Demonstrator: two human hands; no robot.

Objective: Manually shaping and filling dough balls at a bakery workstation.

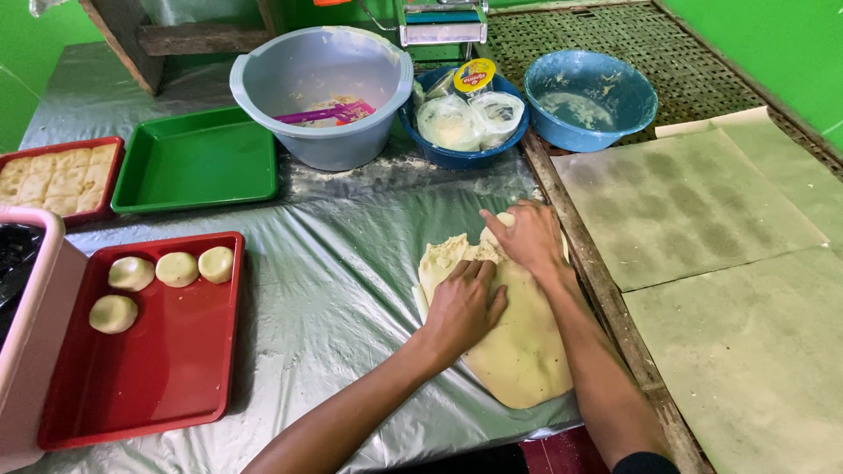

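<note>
Both hands press flat, left hand [463, 307] and right hand [527, 237], on the dough sheet [514, 342] lying on the plastic-covered table [334, 290]; uneven pressure could likely tear its ragged top edge.

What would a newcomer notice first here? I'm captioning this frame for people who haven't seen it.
First, both hands, left hand and right hand, pressing on a long pale dough sheet on the plastic-covered table. Next, at the left, the red tray holding four round dough pieces.
</note>
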